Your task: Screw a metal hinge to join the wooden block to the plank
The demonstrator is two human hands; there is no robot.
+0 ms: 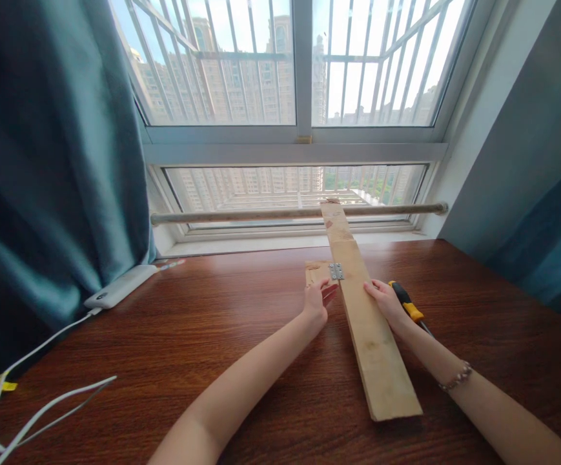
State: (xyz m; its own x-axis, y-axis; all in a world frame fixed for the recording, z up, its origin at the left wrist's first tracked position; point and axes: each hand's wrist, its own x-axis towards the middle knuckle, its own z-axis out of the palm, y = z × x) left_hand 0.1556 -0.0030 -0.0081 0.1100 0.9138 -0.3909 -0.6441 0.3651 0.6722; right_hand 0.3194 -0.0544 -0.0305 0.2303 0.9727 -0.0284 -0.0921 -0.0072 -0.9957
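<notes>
A long pale wooden board [372, 336] runs from near me toward the window, its far end overlapping the horizontal rail. On its left side a short wooden board [315, 271] is joined to it by a metal hinge [337, 271] with visible screw heads. My left hand [317, 300] is at the short board's near edge, thumb side against the wood and the other fingers partly curled below. With its thumb on top, my right hand [384, 298] grips the long board's right edge; its other fingers are mostly hidden. Beside that hand lies a yellow and black screwdriver [406, 302], its shaft partly covered by my forearm.
The brown wooden tabletop [203, 349] reaches the windowsill. A white power strip [121, 285] lies at the left by the dark curtain [57, 142], with white cables [42, 349] running forward. A round rail [241, 217] crosses in front of the barred window.
</notes>
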